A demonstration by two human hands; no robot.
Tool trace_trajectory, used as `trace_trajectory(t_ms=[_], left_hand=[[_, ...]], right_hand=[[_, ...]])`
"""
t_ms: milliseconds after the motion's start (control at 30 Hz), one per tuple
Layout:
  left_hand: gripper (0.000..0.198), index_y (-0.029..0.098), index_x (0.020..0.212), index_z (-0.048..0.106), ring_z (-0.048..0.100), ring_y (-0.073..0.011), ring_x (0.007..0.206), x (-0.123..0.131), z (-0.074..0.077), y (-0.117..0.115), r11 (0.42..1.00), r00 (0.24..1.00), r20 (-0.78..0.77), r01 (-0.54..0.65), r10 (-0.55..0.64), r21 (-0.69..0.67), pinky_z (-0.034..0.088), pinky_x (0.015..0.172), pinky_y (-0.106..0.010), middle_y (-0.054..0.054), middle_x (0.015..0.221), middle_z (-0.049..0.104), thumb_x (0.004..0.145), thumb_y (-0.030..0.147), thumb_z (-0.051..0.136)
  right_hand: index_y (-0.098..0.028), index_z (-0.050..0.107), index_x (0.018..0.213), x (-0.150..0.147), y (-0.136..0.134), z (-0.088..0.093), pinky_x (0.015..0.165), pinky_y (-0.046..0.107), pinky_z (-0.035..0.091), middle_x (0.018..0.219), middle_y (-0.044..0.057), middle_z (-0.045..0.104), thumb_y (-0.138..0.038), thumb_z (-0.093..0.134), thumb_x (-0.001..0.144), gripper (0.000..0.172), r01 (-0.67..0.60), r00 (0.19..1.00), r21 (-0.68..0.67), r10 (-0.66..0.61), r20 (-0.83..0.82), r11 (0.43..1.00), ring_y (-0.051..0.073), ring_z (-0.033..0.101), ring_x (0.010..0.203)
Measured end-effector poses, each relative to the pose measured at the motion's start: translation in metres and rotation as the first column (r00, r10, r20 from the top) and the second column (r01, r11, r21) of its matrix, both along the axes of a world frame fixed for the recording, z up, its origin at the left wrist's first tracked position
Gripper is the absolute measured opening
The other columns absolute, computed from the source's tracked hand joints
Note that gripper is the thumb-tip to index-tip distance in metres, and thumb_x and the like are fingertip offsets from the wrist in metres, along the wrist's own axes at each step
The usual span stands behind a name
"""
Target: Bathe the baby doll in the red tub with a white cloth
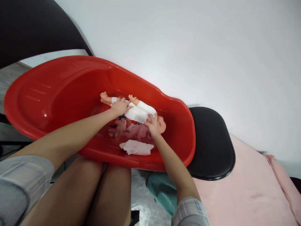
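A baby doll (pixel 135 113) in a white long-sleeved garment lies inside a red baby bathtub (pixel 181 141), its bare feet to the left and its head to the right. My left hand (pixel 120 107) is closed around the doll's hip and upper legs. At the neck and shoulder, my right hand (pixel 152 124) grips the doll, hiding part of its head. One doll arm points up between my hands. A wet-looking white cloth (pixel 136 147) lies by the tub's near wall. Beside the doll, a printed picture (pixel 128 128) shows on the tub bottom, seemingly under shallow water.
The tub's right end reaches a black seat (pixel 211 144). Pink bedding (pixel 244 188) spreads at the lower right, and a teal cloth item (pixel 162 190) is below the tub. A white wall (pixel 199 47) rises behind. Another dark panel (pixel 35 28) stands upper left.
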State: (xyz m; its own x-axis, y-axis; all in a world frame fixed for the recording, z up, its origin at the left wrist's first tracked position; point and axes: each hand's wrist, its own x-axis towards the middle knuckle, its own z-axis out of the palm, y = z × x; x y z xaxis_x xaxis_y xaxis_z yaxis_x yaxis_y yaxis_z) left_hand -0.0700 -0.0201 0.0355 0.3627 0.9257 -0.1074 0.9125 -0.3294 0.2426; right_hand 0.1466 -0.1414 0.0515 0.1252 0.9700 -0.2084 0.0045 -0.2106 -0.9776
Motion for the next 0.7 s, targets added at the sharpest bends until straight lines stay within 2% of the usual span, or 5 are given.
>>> trace_trajectory(t_ms=[100, 233, 400, 533, 700], left_hand=[[0.062, 0.015, 0.168, 0.038, 0.041, -0.0415, 0.146, -0.001, 0.001, 0.002, 0.999, 1.000, -0.004, 0.031, -0.031, -0.006, 0.032, 0.119, -0.053, -0.026, 0.160, 0.044, 0.113, 0.043, 0.032], [0.060, 0.017, 0.166, 0.044, 0.039, -0.0427, 0.147, -0.002, 0.003, 0.002, 0.999, 0.999, 0.013, 0.036, -0.036, -0.010, 0.032, 0.119, -0.053, -0.024, 0.156, 0.049, 0.113, 0.044, 0.034], [0.061, 0.020, 0.165, 0.045, 0.043, -0.0426, 0.144, -0.003, 0.005, 0.002, 0.999, 0.999, 0.020, 0.034, -0.033, -0.029, 0.034, 0.117, -0.052, -0.022, 0.152, 0.053, 0.112, 0.046, 0.035], [0.061, 0.026, 0.168, 0.041, 0.043, -0.0436, 0.144, -0.002, 0.007, 0.001, 0.999, 1.000, 0.019, 0.009, -0.008, -0.042, 0.035, 0.116, -0.054, -0.020, 0.152, 0.053, 0.112, 0.049, 0.034], [0.062, 0.025, 0.170, 0.038, 0.041, -0.0428, 0.147, -0.001, 0.014, -0.001, 0.997, 0.999, 0.028, 0.021, -0.019, -0.072, 0.033, 0.118, -0.055, -0.021, 0.156, 0.051, 0.113, 0.049, 0.031]], right_hand=[[-0.028, -0.030, 0.166, -0.003, -0.002, 0.003, 0.132, 0.048, 0.028, 0.177, 0.012, 0.019, -0.019, 0.073, 0.078, 0.137, -0.025, 0.998, -0.043, 0.023, -0.063, 0.999, 0.017, 0.028, 0.163], [-0.036, -0.034, 0.163, -0.006, -0.007, 0.010, 0.130, 0.049, 0.030, 0.179, 0.008, 0.007, -0.016, 0.074, 0.078, 0.140, -0.122, 0.991, -0.028, 0.120, -0.066, 0.992, 0.017, 0.024, 0.164], [-0.041, -0.027, 0.166, -0.007, -0.012, 0.015, 0.130, 0.046, 0.029, 0.179, 0.002, 0.004, -0.013, 0.073, 0.076, 0.138, -0.217, 0.976, 0.013, 0.217, -0.014, 0.976, 0.015, 0.023, 0.164], [-0.041, -0.021, 0.168, -0.006, -0.013, 0.015, 0.131, 0.048, 0.027, 0.179, -0.001, 0.000, -0.015, 0.070, 0.076, 0.132, -0.211, 0.978, 0.048, 0.210, 0.016, 0.976, 0.016, 0.023, 0.164], [-0.041, -0.009, 0.172, -0.004, -0.013, 0.015, 0.132, 0.047, 0.025, 0.179, -0.005, -0.006, -0.019, 0.071, 0.076, 0.126, -0.232, 0.973, 0.078, 0.231, 0.025, 0.970, 0.018, 0.020, 0.165]])
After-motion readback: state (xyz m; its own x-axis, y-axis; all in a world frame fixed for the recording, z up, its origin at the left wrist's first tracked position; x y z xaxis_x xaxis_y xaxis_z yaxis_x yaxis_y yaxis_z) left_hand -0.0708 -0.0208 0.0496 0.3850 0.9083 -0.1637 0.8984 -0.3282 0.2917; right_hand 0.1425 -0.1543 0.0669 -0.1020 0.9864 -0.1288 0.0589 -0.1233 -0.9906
